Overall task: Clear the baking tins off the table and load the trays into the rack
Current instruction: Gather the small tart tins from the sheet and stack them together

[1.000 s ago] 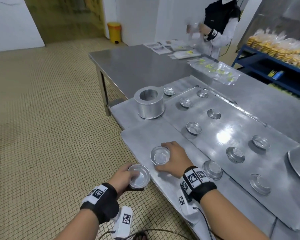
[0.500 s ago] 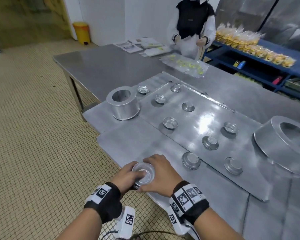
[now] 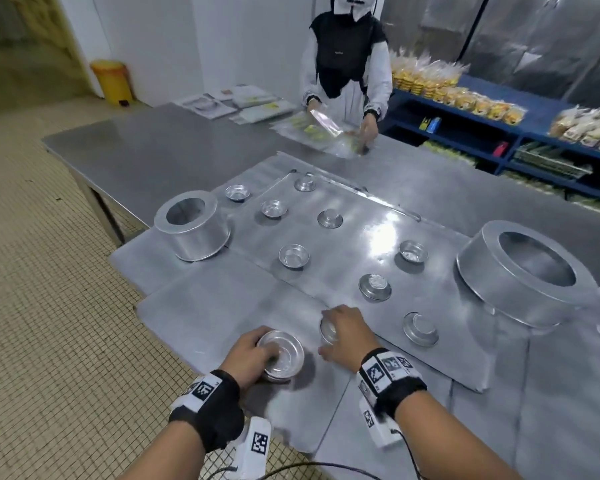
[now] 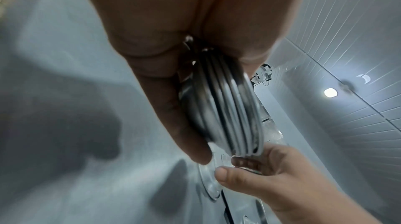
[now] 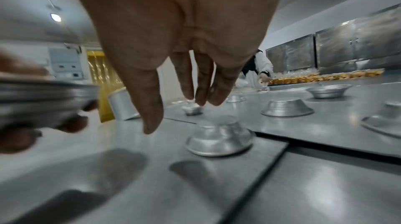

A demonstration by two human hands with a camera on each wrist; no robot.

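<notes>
Two hands work low in the head view, both forearms reaching up from the bottom edge. The left hand [image 3: 253, 355] sits at lower centre, its fingers curled under and around a stack of small tins [image 3: 280, 355] held mouth-up over the near tray [image 3: 201, 306]. Just to its right, the right hand [image 3: 347, 336] is palm-down with fingers spread over an upturned tin [image 3: 327, 330] at the tray's edge; whether it touches cannot be told from here. More small tins dot the far tray [image 3: 343, 244], a tall round tin [image 3: 192, 230] stands at centre left and a wide ring tin [image 3: 523, 275] at the right. At the top, another person [image 3: 347, 60] handles clear bags on the table [image 3: 142, 150].

In the left wrist view, the stack's nested rims [image 4: 225, 111] run down the centre, pinched between thumb and fingers [image 4: 173, 107]. The right hand [image 4: 260, 172] enters from the lower right, thumb and fingertips closing around the upturned tin's base [image 4: 209, 184].

In the right wrist view, the fingers [image 5: 199, 80] hang straight down, loose and holding nothing, just above the upturned tin [image 5: 219, 137] at centre. The stack [image 5: 43, 102] blurs at the left edge.
</notes>
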